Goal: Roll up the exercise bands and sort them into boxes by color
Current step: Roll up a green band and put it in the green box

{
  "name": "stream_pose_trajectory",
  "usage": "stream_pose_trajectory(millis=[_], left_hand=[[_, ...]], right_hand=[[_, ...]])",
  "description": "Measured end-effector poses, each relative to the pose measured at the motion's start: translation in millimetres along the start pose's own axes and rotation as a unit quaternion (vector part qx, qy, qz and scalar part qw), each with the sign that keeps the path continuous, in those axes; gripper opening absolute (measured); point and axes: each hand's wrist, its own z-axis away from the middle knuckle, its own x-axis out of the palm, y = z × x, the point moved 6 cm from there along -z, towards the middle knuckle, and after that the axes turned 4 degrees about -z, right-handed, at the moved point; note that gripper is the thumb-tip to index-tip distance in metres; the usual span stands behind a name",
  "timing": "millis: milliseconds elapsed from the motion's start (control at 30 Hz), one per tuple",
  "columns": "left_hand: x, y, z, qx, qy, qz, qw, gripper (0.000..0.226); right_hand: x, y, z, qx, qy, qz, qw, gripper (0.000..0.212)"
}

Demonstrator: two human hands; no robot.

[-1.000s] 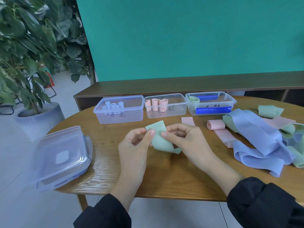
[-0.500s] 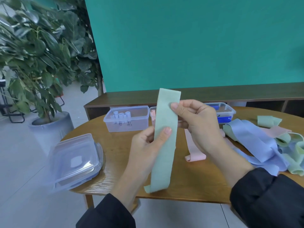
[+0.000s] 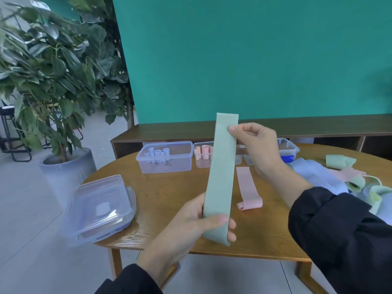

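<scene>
Green band [image 3: 222, 175] held stretched flat and near upright above the bench [image 3: 169, 200], in front of the boxes. Left hand [image 3: 197, 223] clamped on the band's lower end, thumb across the front, fingers curled behind. Right hand [image 3: 257, 147] pinching the band's upper edge just below the top, thumb on the front face.

Behind the band, three clear boxes in a row along the bench's far side: blue-roll box [image 3: 165, 159] left of the band, holding pale blue rolls [image 3: 158, 153]; pink-roll box [image 3: 203, 155] partly hidden by the band, holding pink rolls [image 3: 202, 151]; third box [image 3: 288, 150] right of the band, mostly hidden by the right hand, with something dark blue inside.

Pink band [image 3: 247, 187] flat on the bench just right of the green band, its near end curled. Loose pile [image 3: 343, 179] of blue, pink and green bands farther right. Stacked clear lids [image 3: 99, 206] well left of the band, at the bench's edge. Potted plant [image 3: 48, 81] beyond, on the floor.
</scene>
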Motion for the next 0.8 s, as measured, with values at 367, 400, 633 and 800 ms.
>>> stream_pose_trajectory(millis=[367, 400, 633, 800], left_hand=[[-105.2, -29.0, 1.2, -0.067, 0.259, -0.147, 0.952, 0.031], [-110.3, -28.8, 2.9, -0.069, 0.264, -0.138, 0.952, 0.031], [-142.4, -24.2, 9.5, -0.008, 0.352, -0.107, 0.930, 0.018], [-143.6, -12.9, 18.3, 0.055, 0.461, -0.170, 0.869, 0.035]], right_hand=[[20.4, 74.0, -30.1, 0.145, -0.010, -0.128, 0.981, 0.020], [21.5, 79.0, -34.2, 0.155, -0.004, -0.150, 0.977, 0.020], [20.5, 112.8, -64.8, 0.217, -0.011, -0.188, 0.958, 0.022], [35.6, 121.8, -61.4, 0.269, -0.053, -0.145, 0.951, 0.050]])
